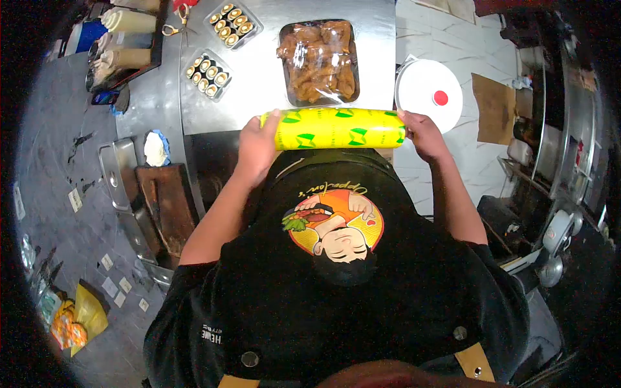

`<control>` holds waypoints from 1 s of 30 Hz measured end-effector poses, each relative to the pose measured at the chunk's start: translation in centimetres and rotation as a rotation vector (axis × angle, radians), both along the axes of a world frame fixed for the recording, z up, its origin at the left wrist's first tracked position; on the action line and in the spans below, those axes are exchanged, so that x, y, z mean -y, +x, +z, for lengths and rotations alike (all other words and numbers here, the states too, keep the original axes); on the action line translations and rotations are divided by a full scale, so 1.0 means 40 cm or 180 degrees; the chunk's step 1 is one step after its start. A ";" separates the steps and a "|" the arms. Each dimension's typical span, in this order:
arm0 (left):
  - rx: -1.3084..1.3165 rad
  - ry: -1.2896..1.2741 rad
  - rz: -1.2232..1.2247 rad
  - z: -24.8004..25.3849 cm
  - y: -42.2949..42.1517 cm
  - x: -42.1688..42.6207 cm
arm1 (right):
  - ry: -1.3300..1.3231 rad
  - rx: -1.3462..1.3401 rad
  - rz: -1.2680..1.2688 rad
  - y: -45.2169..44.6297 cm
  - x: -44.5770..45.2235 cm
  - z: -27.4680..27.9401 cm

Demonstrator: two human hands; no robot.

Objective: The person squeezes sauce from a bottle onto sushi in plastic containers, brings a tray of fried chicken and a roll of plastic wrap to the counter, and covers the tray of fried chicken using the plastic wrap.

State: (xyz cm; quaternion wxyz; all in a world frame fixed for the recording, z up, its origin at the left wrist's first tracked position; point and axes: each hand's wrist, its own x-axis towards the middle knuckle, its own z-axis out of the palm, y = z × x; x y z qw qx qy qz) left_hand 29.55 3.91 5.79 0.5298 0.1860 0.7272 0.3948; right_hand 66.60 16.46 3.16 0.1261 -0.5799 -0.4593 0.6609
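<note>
A thick yellow roll of cling film (339,129) with green print lies crosswise between my hands at the table's near edge. My left hand (259,143) is closed around its left end, thumb on top. At the other end, my right hand (422,134) grips the roll with fingers curled over the rim. Just beyond the roll sits a black tray (284,87) filled with brown glazed meat pieces (320,61). Shiny clear film shows over the meat; whether it still joins the roll I cannot tell.
Two clear boxes of sushi rolls (231,26) (208,74) stand on the steel table (252,71), left of the tray. Scissors (178,22) lie at the far left. A white round lid with a red knob (440,98) is at right. Squeeze bottles (126,59) stand on a left shelf.
</note>
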 end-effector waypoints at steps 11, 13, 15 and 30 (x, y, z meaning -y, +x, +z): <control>-0.0360 0.0385 -0.0163 -0.068 -0.027 -0.006 | -0.0766 -0.0042 0.1807 -0.200 -0.159 -0.090; -0.0242 0.0462 -0.0050 -0.060 -0.028 -0.010 | -0.1078 -0.0299 0.1670 -0.226 -0.162 -0.122; -0.0309 0.0377 -0.0089 -0.053 -0.035 -0.012 | -0.1433 -0.0577 0.1629 -0.226 -0.181 -0.128; -0.0343 0.0375 -0.0100 -0.036 -0.035 -0.019 | -0.1038 -0.1623 0.1122 -0.217 -0.208 -0.067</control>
